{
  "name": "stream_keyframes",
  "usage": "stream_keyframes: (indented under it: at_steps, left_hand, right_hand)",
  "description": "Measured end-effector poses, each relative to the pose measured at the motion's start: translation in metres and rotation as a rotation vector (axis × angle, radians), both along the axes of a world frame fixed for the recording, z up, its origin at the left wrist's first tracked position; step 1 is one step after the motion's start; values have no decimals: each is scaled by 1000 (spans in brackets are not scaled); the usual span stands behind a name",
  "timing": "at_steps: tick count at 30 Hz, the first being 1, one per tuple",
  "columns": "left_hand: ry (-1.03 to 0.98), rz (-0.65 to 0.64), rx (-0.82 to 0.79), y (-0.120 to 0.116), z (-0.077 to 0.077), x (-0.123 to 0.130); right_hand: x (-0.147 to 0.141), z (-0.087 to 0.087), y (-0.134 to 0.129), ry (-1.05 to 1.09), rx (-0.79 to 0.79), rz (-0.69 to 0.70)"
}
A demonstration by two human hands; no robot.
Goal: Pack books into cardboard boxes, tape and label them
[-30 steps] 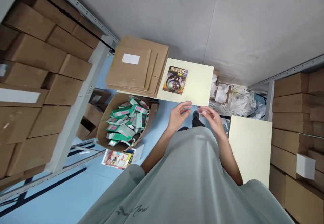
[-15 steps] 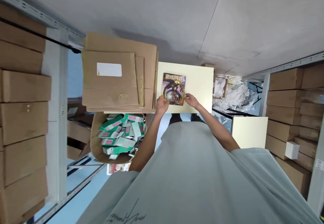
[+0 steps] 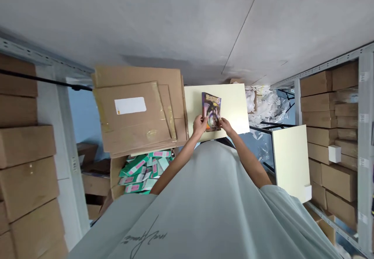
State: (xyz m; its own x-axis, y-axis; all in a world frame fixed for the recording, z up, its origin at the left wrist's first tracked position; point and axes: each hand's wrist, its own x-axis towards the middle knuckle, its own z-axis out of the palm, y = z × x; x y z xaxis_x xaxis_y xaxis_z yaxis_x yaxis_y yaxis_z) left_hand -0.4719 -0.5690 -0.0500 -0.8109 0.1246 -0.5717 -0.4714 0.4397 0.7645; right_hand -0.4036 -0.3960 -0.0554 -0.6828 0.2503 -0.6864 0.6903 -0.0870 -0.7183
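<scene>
A thick book [image 3: 212, 110] with a dark, colourful illustrated cover is held tilted over the cream tabletop [image 3: 233, 107], its spine side showing on the left. My left hand [image 3: 200, 125] grips its lower left edge, the thumb resting on the cover. On the lower right edge, the fingers of my right hand [image 3: 225, 125] close on the book; their tips are partly hidden. Left of the book, flattened cardboard boxes [image 3: 131, 126] lie in a stack, the top one bearing a white label [image 3: 130, 105].
Below the cardboard stands a carton [image 3: 117, 175] full of green and white small boxes [image 3: 146, 171]. White scrap paper [image 3: 267, 105] is heaped at the right, near another cream board [image 3: 290, 161]. Shelves with brown boxes [image 3: 26, 146] flank both sides.
The book, flat on the tabletop before, is now lifted and tilted, with both hands on it. My right hand has closed on its edge. The camera view has shifted and turned slightly.
</scene>
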Motion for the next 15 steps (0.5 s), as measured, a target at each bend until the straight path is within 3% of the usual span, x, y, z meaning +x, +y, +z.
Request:
stream_keyframes:
  at_steps: [4, 9, 15]
  left_hand:
    - [75, -161, 198, 20, 37, 2]
    - [95, -425, 554, 49, 82, 12]
    - [82, -694, 609, 130, 125, 47]
  right_hand:
    - [24, 15, 24, -7, -47, -224]
    - [87, 59, 67, 267, -271, -565]
    - [198, 120, 110, 403, 14, -728]
